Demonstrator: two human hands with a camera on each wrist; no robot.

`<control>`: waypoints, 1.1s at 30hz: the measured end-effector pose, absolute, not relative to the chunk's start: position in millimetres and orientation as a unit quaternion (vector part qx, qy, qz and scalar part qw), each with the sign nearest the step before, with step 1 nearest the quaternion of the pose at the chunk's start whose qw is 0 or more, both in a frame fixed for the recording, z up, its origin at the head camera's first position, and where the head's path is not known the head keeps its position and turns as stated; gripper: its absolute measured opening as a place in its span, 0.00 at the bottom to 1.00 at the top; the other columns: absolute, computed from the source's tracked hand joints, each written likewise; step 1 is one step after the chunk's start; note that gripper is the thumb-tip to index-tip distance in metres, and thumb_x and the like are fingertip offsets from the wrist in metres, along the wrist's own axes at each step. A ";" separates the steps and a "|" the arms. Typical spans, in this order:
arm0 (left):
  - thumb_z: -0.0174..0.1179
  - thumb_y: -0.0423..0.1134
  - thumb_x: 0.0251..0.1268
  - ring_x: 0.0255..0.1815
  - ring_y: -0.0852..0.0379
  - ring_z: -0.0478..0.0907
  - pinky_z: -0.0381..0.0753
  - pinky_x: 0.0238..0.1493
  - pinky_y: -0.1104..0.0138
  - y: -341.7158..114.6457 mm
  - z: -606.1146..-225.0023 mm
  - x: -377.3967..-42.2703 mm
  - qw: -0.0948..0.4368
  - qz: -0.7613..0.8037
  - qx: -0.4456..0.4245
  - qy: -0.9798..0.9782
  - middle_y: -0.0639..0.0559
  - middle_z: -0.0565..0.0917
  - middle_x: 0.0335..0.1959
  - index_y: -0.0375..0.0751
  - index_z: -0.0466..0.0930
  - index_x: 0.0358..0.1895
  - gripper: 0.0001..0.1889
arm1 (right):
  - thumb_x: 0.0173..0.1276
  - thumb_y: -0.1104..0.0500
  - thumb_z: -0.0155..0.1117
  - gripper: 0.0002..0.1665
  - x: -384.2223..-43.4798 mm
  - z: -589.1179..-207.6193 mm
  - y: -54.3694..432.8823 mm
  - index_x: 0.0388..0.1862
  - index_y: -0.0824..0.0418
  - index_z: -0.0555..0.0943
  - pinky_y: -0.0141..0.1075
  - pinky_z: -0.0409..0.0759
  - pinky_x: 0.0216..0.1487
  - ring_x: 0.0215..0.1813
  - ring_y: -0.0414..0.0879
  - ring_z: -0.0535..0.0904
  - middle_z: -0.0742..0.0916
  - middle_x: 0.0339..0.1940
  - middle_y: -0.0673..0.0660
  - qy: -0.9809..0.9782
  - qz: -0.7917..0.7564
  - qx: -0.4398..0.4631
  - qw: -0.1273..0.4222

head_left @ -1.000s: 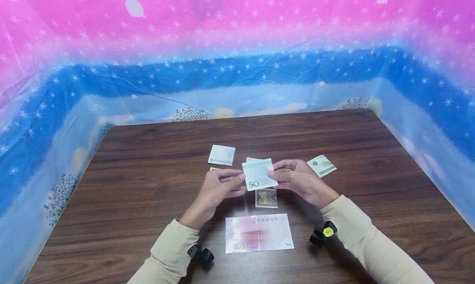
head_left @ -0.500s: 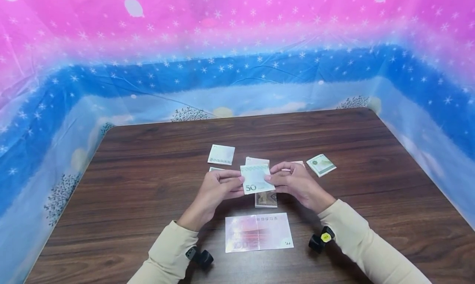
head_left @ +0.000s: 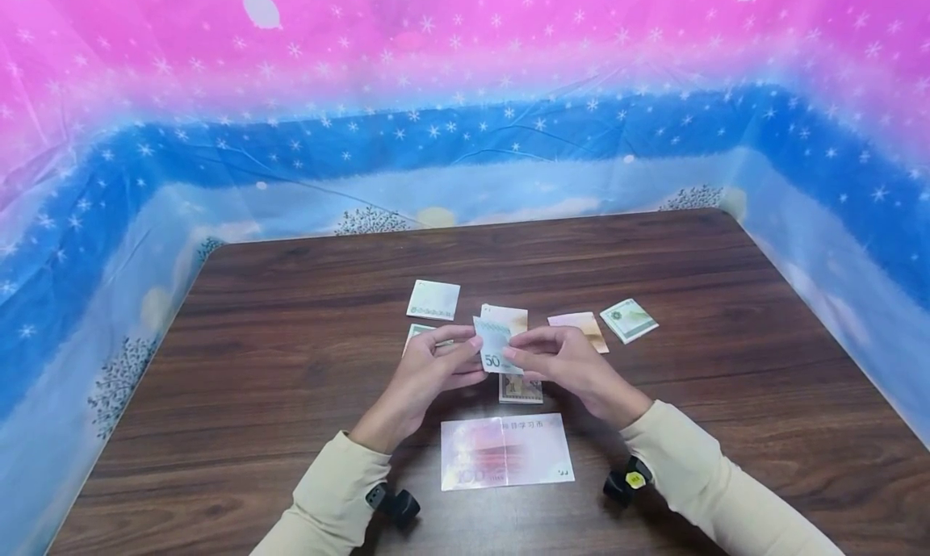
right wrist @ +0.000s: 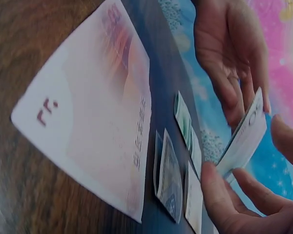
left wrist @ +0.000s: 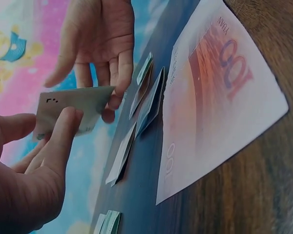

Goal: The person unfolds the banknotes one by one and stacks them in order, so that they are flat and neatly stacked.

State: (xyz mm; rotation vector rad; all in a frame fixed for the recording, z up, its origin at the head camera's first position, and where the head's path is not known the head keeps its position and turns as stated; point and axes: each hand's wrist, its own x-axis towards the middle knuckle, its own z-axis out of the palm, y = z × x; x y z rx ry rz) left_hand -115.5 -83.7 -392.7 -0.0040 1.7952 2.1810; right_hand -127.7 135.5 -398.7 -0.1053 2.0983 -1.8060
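A folded green 50-yuan banknote [head_left: 496, 350] is held up above the table, tilted in the head view. My left hand [head_left: 429, 370] pinches its left side between thumb and fingers. At the other side, my right hand [head_left: 581, 370] has its fingers at the note's edge; in the right wrist view its thumb [right wrist: 285, 139] stands a little apart from the paper. Below the hands lies a pink 100-yuan banknote [head_left: 507, 453], spread flat with a crease across its middle. A folded brown banknote [head_left: 520, 388] sits just beyond it, partly under the held note.
More folded notes lie around the hands: a pale green one [head_left: 433, 299], a green one [head_left: 417, 336] partly behind the left hand, a pale one [head_left: 508, 318], an orange-pink one [head_left: 581, 328] and a green one [head_left: 629, 320]. The brown wooden table [head_left: 291, 427] meets a patterned cloth [head_left: 363, 136].
The held 50-yuan note has turned and looks narrower in the head view. My right hand has moved slightly left, uncovering the orange-pink note. The left hand has hardly moved.
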 end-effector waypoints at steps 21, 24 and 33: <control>0.62 0.35 0.73 0.48 0.48 0.86 0.86 0.52 0.57 -80.1 -391.0 -111.8 0.165 0.758 0.026 0.631 0.29 0.82 0.56 0.26 0.72 0.65 0.23 | 0.61 0.44 0.77 0.35 -117.1 -388.8 123.1 0.62 0.61 0.80 0.45 0.83 0.58 0.58 0.49 0.82 0.86 0.56 0.57 0.761 -0.609 -0.060 0.216; 0.60 0.35 0.74 0.47 0.47 0.86 0.87 0.51 0.56 -80.9 -390.6 -110.9 0.168 0.758 0.020 0.630 0.29 0.81 0.56 0.27 0.71 0.66 0.23 | 0.65 0.48 0.75 0.36 -117.0 -388.7 125.7 0.65 0.66 0.77 0.47 0.81 0.62 0.59 0.51 0.82 0.85 0.58 0.61 0.728 -0.641 -0.066 0.235; 0.54 0.30 0.74 0.41 0.49 0.87 0.88 0.49 0.55 -86.3 -388.3 -108.2 0.148 0.755 0.015 0.639 0.29 0.83 0.50 0.24 0.71 0.65 0.20 | 0.71 0.61 0.64 0.33 -115.6 -383.2 134.0 0.68 0.79 0.67 0.45 0.79 0.64 0.58 0.54 0.82 0.79 0.60 0.71 0.650 -0.708 -0.057 0.269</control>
